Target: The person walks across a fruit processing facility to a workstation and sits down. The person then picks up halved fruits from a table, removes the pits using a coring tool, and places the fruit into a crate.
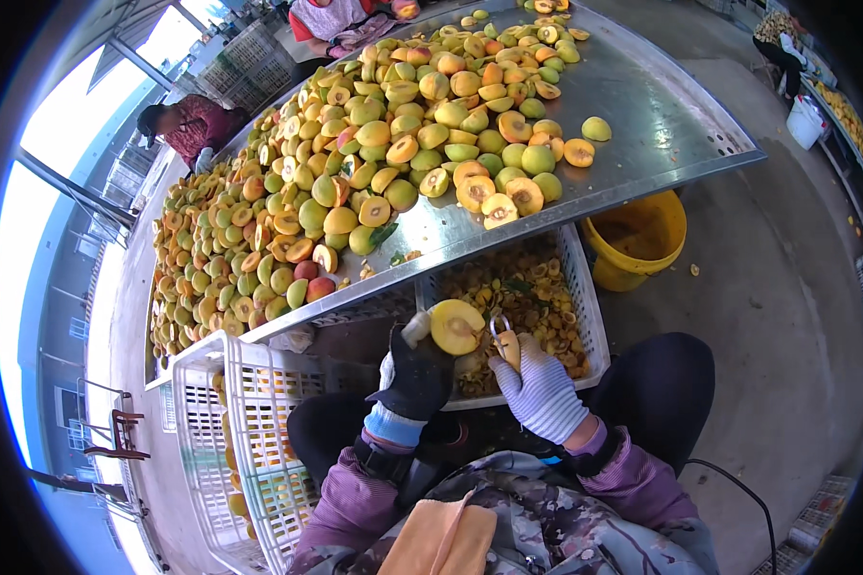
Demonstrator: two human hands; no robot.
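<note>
Left to right, our dark-gloved left grip (418, 376) is holding a halved fruit (451, 324) over the white scrap crate (586, 302) by the desk (666, 120), we're clasping a wooden-handled loop tool (510, 353) in our stripe-gloved right grip (548, 391), yellow bucket (619, 271) standing beyond.

Tool handle (510, 352) part hid. in R hand (545, 391); co-worker (330, 17), top: head cut off.
</note>
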